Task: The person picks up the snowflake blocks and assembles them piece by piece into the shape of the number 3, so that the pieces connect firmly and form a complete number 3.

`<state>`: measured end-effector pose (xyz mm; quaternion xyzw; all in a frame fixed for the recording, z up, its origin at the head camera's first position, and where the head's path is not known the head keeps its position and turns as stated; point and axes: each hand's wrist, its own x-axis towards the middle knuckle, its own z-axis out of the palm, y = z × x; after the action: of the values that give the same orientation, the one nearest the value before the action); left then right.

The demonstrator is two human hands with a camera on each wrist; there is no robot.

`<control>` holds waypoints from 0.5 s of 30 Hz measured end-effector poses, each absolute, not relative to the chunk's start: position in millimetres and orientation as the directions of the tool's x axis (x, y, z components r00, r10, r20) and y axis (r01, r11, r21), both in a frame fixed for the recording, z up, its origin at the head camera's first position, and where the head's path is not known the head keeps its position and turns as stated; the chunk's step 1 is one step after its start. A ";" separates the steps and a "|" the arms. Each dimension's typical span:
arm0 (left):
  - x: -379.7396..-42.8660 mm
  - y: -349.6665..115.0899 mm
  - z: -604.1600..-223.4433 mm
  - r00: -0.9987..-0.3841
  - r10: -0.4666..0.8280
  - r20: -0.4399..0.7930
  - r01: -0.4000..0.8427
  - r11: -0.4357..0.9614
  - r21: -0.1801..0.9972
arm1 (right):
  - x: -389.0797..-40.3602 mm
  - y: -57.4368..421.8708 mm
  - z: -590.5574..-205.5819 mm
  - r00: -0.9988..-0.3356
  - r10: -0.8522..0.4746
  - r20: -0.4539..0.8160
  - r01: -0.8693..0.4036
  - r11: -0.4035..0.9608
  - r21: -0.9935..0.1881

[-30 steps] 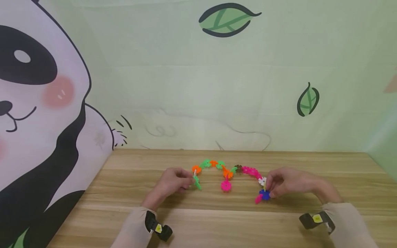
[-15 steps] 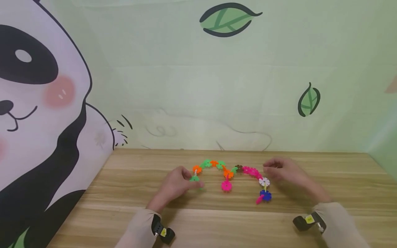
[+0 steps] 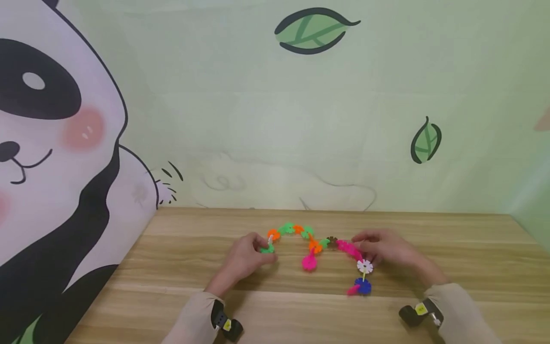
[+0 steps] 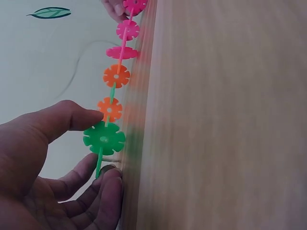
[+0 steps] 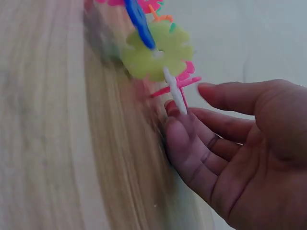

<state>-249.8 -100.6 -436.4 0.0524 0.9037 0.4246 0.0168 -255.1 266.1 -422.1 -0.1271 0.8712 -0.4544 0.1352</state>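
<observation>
A chain of notched plastic snowflake discs in several colours curves in two arches across the wooden table. My left hand grips its left end, with thumb and fingers about the green discs. On the other side, the fingers of my right hand hold the pink discs of the right arch. The right wrist view has those fingers curled close by the white disc, beyond a pale yellow disc. Toward me from there hangs a blue disc. A single pink disc hangs at the middle.
The light wooden table runs back to a pale green cloth backdrop printed with leaves and a large panda. Each wrist wears a black camera strap over a beige sleeve.
My right hand has let go near the blue disc and shifted to the pink discs. The chain's right part and middle pink disc have moved toward me. The left hand has re-gripped the green end.
</observation>
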 end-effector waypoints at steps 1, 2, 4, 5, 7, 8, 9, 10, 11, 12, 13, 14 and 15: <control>-250.1 -100.9 -436.9 -0.994 0.110 0.019 0.085 0.630 0.772 | -254.9 265.4 -422.5 -0.927 -0.352 -0.131 -0.090 0.547 -0.832; -250.5 -101.2 -437.2 -0.994 0.110 0.023 0.087 0.628 0.774 | -254.8 265.2 -423.0 -0.920 -0.366 -0.139 -0.088 0.538 -0.838; -251.5 -101.5 -437.2 -0.994 0.107 0.028 0.090 0.626 0.774 | -254.6 265.4 -423.9 -0.908 -0.393 -0.145 -0.087 0.515 -0.853; -252.2 -101.3 -436.7 -0.994 0.107 0.030 0.091 0.626 0.774 | -254.4 265.9 -424.3 -0.904 -0.400 -0.150 -0.083 0.508 -0.857; -254.5 -100.4 -435.8 -0.993 0.110 0.046 0.105 0.618 0.779 | -254.1 267.1 -424.3 -0.895 -0.413 -0.166 -0.067 0.492 -0.868; -256.2 -99.7 -435.7 -0.992 0.112 0.053 0.111 0.612 0.783 | -254.1 267.8 -424.1 -0.890 -0.422 -0.172 -0.064 0.488 -0.870; -258.2 -98.9 -435.4 -0.991 0.115 0.063 0.120 0.606 0.786 | -254.0 268.3 -423.9 -0.884 -0.432 -0.180 -0.061 0.487 -0.871; -260.5 -98.0 -435.1 -0.990 0.120 0.074 0.132 0.599 0.790 | -253.6 268.9 -423.6 -0.876 -0.443 -0.189 -0.057 0.486 -0.872; -262.9 -96.9 -435.1 -0.989 0.124 0.082 0.140 0.595 0.791 | -253.4 269.3 -423.3 -0.867 -0.455 -0.202 -0.050 0.484 -0.874; -265.7 -95.9 -435.3 -0.987 0.133 0.093 0.154 0.589 0.793 | -253.0 269.6 -423.0 -0.857 -0.468 -0.214 -0.045 0.483 -0.875; -268.3 -94.6 -435.1 -0.986 0.137 0.092 0.156 0.583 0.797 | -252.6 269.8 -422.9 -0.845 -0.486 -0.223 -0.045 0.480 -0.876; -271.0 -93.3 -435.0 -0.985 0.143 0.097 0.163 0.580 0.798 | -252.0 269.9 -422.6 -0.832 -0.503 -0.233 -0.041 0.475 -0.879; -273.7 -91.7 -434.6 -0.984 0.146 0.097 0.165 0.579 0.798 | -251.4 269.8 -422.3 -0.820 -0.519 -0.242 -0.035 0.468 -0.883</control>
<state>-273.7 -91.7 -434.6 0.0875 0.8886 0.4502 -0.0104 -251.4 269.8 -422.3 -0.1689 0.8200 -0.4874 0.2480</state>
